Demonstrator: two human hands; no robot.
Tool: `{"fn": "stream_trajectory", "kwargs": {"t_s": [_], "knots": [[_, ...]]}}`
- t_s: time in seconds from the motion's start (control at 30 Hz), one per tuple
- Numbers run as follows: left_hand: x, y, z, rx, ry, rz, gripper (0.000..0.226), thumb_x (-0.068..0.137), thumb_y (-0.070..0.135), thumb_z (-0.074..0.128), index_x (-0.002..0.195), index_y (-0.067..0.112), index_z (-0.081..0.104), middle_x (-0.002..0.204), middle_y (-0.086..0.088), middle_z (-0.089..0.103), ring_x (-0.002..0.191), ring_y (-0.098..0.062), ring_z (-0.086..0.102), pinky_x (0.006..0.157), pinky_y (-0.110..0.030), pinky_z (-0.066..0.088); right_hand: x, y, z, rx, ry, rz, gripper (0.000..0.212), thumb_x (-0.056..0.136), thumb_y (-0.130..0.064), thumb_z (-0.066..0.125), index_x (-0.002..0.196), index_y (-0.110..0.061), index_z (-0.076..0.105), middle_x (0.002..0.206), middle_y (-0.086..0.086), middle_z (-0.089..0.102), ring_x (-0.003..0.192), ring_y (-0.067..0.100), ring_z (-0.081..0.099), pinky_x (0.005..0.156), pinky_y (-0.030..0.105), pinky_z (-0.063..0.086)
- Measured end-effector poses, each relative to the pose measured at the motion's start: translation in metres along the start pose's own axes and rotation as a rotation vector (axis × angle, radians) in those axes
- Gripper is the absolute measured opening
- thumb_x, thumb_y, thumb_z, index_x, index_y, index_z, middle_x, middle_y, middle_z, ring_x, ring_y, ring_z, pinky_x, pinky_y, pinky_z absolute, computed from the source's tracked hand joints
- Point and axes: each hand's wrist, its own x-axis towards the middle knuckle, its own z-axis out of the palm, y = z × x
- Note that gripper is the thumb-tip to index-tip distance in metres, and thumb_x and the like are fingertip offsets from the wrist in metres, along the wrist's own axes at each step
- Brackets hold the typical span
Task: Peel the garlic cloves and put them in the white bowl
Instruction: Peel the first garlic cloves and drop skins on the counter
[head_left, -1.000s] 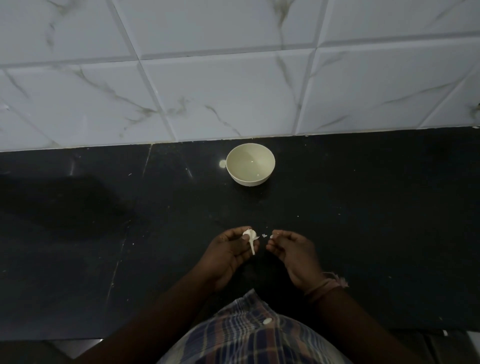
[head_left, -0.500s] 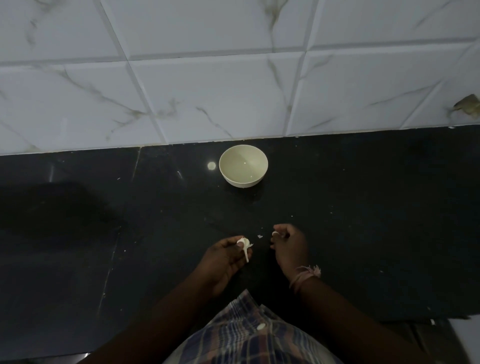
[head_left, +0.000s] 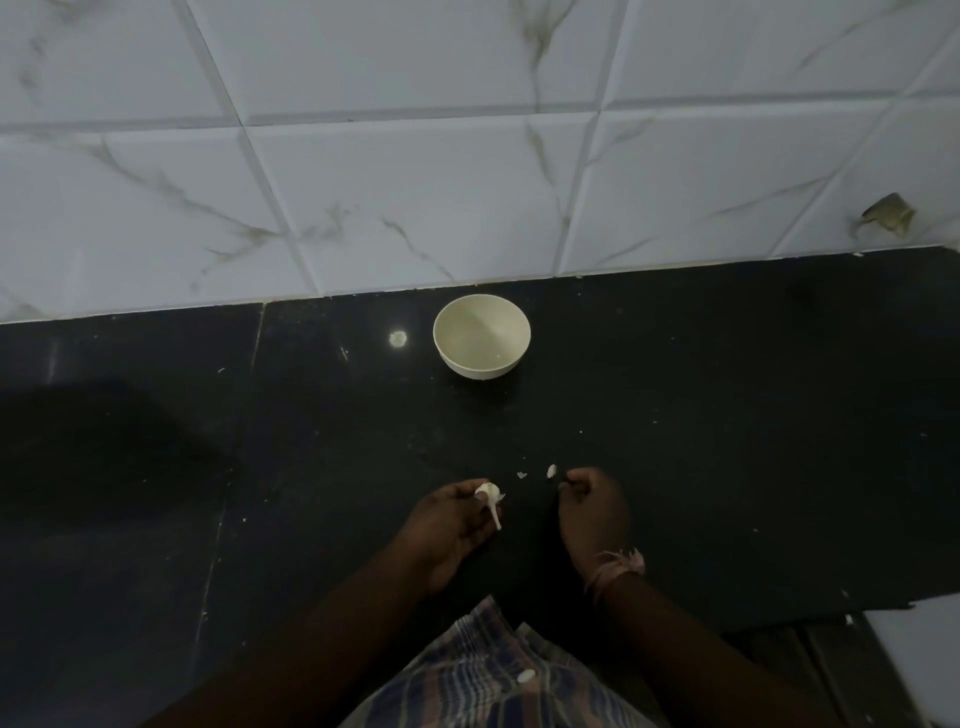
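My left hand (head_left: 448, 525) pinches the garlic clove (head_left: 489, 491), stem towards me; the white bowl (head_left: 481, 335) lies straight ahead. My right hand (head_left: 592, 506) curls; what it holds I cannot tell.

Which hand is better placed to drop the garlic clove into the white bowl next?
Probably the left hand: it already holds the garlic clove. The right hand holds none; the white bowl lies ahead.
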Motion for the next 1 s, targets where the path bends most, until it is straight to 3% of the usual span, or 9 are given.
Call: {"fn": "stream_trajectory", "kwargs": {"t_s": [0.13,0.23,0.4,0.6,0.9,1.0], "knots": [[-0.003,-0.002,0.008,-0.001,-0.024,0.062,0.023,0.103,0.0,0.051,0.12,0.006,0.064,0.119,-0.018,0.07,0.106,-0.028,0.068,0.092,-0.037,0.057,-0.019,-0.024,-0.003,-0.002,-0.142,-0.232,0.008,0.098,-0.023,0.062,0.098,-0.03,0.065,0.1,-0.017,0.057,0.092,-0.002,0.056,0.082,0.015,0.045],[-0.007,-0.001,0.01,-0.007,-0.047,0.131,0.025,0.102,0.0,0.053,0.124,0.004,0.064,0.117,-0.018,0.074,0.11,-0.033,0.07,0.096,-0.042,0.058,-0.033,-0.043,-0.001,0.119,-0.265,-0.24,0.006,0.097,-0.031,0.063,0.096,-0.035,0.068,0.098,-0.018,0.066,0.094,-0.003,0.061,0.082,0.016,0.05],[-0.012,0.001,0.009,-0.019,-0.062,0.189,0.027,0.101,-0.003,0.051,0.123,0.006,0.063,0.115,-0.018,0.074,0.106,-0.031,0.073,0.089,-0.04,0.059,-0.043,-0.048,-0.003,0.276,-0.276,-0.178,0.012,0.093,-0.027,0.071,0.104,-0.031,0.071,0.097,-0.017,0.071,0.091,-0.008,0.065,0.079,0.019,0.055],[-0.016,-0.006,0.011,0.036,-0.062,0.274,0.029,0.1,-0.002,0.054,0.126,0.004,0.063,0.12,-0.018,0.073,0.113,-0.034,0.07,0.096,-0.045,0.055,-0.044,-0.045,-0.014,0.333,-0.293,-0.212,0.016,0.091,-0.023,0.074,0.105,-0.028,0.073,0.099,-0.012,0.074,0.094,0.001,0.069,0.084,0.03,0.06],[-0.026,-0.004,0.019,0.147,-0.026,0.366,0.025,0.098,0.0,0.06,0.12,0.007,0.068,0.112,-0.015,0.076,0.105,-0.033,0.073,0.094,-0.047,0.057,-0.051,-0.053,-0.022,0.179,-0.187,-0.309,0.015,0.096,-0.023,0.067,0.109,-0.027,0.072,0.102,-0.016,0.068,0.096,-0.003,0.063,0.083,0.017,0.053],[-0.031,-0.004,0.02,0.153,-0.026,0.356,0.025,0.097,0.001,0.061,0.121,0.007,0.068,0.11,-0.013,0.077,0.102,-0.031,0.074,0.084,-0.041,0.06,-0.056,-0.057,-0.024,0.11,-0.195,-0.337,0.012,0.097,-0.024,0.064,0.108,-0.028,0.067,0.101,-0.017,0.064,0.094,-0.003,0.061,0.078,0.011,0.048]]}}
